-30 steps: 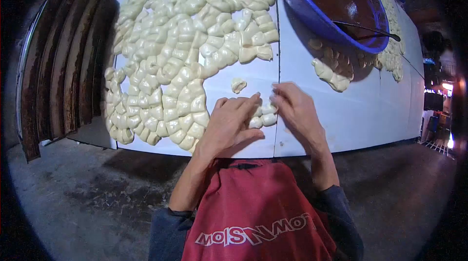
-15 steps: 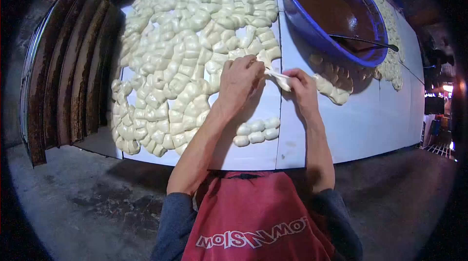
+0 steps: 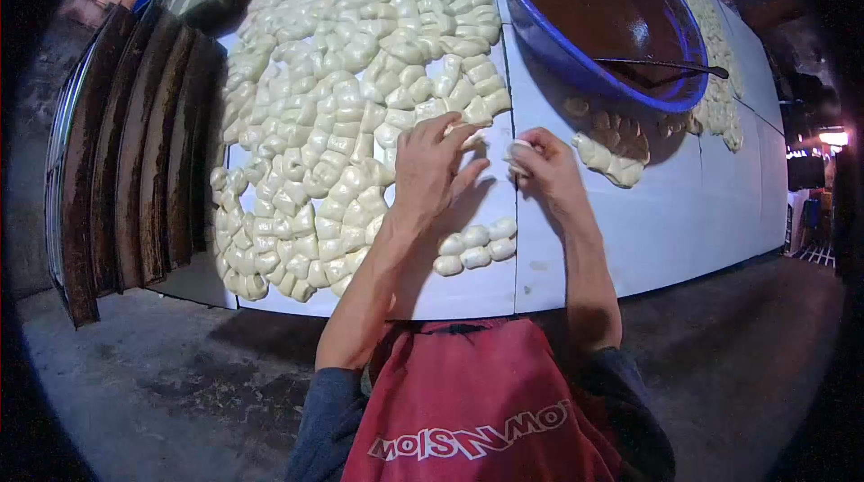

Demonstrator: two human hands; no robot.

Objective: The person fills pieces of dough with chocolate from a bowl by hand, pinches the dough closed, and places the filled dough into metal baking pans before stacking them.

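Observation:
My left hand (image 3: pixel 430 162) is over the right edge of a wide spread of glossy pale dough pieces (image 3: pixel 346 108). Its thumb and fingers are apart, and a bit of dough (image 3: pixel 474 142) shows by the fingertips. Just across a seam in the white tabletop, my right hand (image 3: pixel 547 167) pinches a small lump of dough (image 3: pixel 518 158). Closer to me lie two short rows of dough pieces (image 3: pixel 475 245). To the right of my right hand is another small dough cluster (image 3: pixel 612 161).
A blue basin (image 3: pixel 589 77) of brown filling (image 3: pixel 603 14) stands at the back right, with a dark-handled utensil (image 3: pixel 711 71) across it. More dough pieces (image 3: pixel 720 95) lie beyond it. Dark trays (image 3: pixel 130 158) stand on edge at the left.
The dough stretched between my hands has parted. My left hand's fingers have opened, and my right hand has drawn slightly back with a lump in its fingers.

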